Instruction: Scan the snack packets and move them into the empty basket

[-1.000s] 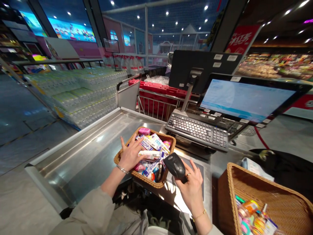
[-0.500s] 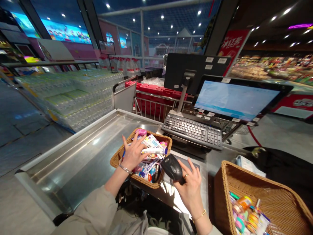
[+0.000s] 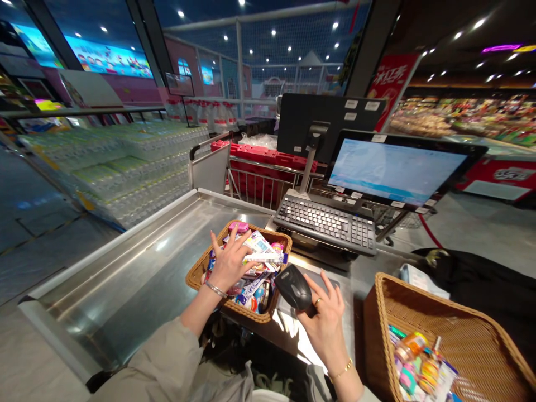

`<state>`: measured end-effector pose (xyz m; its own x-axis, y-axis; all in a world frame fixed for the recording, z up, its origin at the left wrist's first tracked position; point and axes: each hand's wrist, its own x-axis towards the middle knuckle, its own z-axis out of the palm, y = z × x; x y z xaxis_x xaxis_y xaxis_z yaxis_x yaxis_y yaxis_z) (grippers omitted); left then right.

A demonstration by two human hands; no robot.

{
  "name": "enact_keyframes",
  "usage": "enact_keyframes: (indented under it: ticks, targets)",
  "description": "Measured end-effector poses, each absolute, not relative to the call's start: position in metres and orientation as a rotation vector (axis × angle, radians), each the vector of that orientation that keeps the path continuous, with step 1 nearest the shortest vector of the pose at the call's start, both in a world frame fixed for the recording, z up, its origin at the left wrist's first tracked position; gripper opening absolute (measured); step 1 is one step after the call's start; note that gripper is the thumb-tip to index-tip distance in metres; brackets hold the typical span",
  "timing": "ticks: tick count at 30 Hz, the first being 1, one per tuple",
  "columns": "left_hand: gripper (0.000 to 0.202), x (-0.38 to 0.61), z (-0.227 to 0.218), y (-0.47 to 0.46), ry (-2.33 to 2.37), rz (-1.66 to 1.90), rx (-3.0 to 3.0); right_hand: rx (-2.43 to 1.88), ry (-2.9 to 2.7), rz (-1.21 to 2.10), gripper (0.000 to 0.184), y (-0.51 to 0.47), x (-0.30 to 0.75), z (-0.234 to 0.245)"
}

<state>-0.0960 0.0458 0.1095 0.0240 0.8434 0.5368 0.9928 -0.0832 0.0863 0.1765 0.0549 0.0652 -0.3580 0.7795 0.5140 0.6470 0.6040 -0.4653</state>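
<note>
Far left of frame: stacked bottled-water packs (image 3: 113, 162), well apart from both hands. From lower left to centre runs the steel table (image 3: 138, 279).

Centre: the left basket (image 3: 196, 277), wicker, sits on the table and is heaped to the rim with small packets (image 3: 262, 244). The left hand (image 3: 229, 262) lies palm down on the heap, fingers spread and grip wide. It closes on nothing, and no piece is lifted clear of the basket. A long white-and-blue packet (image 3: 268, 258) lies right at the fingertips; cannot tell if it touches them.

Just right of centre: the right hand (image 3: 326, 321) holds the handheld scanner (image 3: 293, 286). The grip is closed on its handle with the thumb and lower fingers, the two upper fingers raised off it. The scanner head sits beside the left basket's near right corner. No packet is up in front of it.

Above that: keyboard (image 3: 326, 223) and a lit screen (image 3: 393, 170), text too small to read.

Lower right: the right basket (image 3: 372, 340), wicker, mostly bare weave. A small cluster of goods (image 3: 419, 365) sits in its near left corner.

Progress, judged from the two fills: early. Only a small share lies in the right basket and the bulk is in the left basket. This moment reads as between pieces, with one hand on the heap and the scanner held ready.
</note>
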Motion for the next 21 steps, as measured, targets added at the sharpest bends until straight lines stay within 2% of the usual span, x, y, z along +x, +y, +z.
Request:
enact_keyframes:
  ticks: [21]
  targets:
    - [0.021,-0.0941,0.1071,0.0535,-1.846,-0.685,-2.016,-1.130,-2.126,0.201,0.032,0.0546,0.1811,0.0658]
